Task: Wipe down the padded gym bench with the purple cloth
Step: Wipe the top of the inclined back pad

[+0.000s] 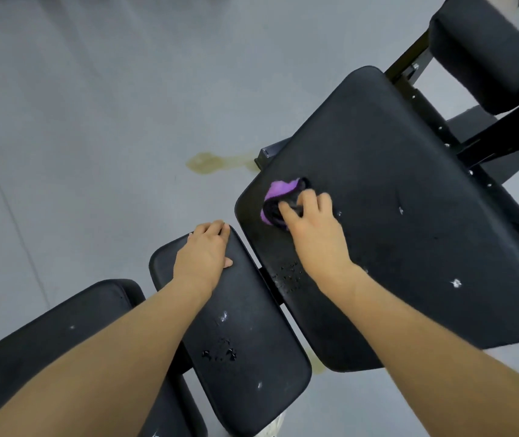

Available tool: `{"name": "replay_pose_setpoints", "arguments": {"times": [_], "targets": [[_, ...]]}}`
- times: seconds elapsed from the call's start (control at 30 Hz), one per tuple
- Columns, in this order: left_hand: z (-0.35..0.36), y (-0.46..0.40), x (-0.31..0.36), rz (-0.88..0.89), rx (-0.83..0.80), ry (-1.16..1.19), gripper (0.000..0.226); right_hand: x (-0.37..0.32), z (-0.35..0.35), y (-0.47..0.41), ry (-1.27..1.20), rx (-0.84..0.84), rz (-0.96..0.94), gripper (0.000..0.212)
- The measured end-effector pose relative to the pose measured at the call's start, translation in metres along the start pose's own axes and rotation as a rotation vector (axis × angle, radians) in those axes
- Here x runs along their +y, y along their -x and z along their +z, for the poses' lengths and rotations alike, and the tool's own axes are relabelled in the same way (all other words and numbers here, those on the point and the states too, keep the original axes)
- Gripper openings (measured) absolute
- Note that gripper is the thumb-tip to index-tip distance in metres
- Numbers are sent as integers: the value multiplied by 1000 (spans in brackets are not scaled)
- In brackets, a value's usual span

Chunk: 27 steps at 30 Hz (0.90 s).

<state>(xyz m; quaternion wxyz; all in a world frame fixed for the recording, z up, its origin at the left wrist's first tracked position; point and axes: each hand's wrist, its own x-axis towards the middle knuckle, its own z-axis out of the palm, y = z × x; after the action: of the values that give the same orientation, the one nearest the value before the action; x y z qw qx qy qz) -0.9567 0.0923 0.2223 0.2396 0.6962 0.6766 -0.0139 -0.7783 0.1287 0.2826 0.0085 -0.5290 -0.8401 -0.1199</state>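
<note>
The black padded bench fills the centre: a long back pad [387, 197] and a smaller seat pad [245, 357], with a narrow gap between them. Both pads carry water droplets and small white scuffs. My right hand [310, 220] grips the crumpled purple cloth [278, 192] and presses it on the back pad near its lower left corner. My left hand [204, 252] rests palm down on the far end of the seat pad, fingers curled over its edge.
Another black pad [47, 351] lies at the lower left. A further padded piece [491, 52] stands at the top right above the black metal frame [485, 137]. The grey floor [94, 121] carries a yellowish stain [214, 161] beside the bench.
</note>
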Motion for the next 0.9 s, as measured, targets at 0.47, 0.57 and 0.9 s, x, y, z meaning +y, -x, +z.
{"name": "replay_pose_setpoints", "arguments": {"times": [0.47, 0.57, 0.9], "targets": [[-31, -15, 37, 240, 107, 103, 71, 54, -31, -20, -38, 51, 354, 54], [-41, -26, 54, 239, 112, 170, 73, 30, -20, 17, -85, -35, 278, 63], [-53, -44, 103, 257, 166, 312, 71, 100, -51, -38, -9, 81, 265, 47]]}}
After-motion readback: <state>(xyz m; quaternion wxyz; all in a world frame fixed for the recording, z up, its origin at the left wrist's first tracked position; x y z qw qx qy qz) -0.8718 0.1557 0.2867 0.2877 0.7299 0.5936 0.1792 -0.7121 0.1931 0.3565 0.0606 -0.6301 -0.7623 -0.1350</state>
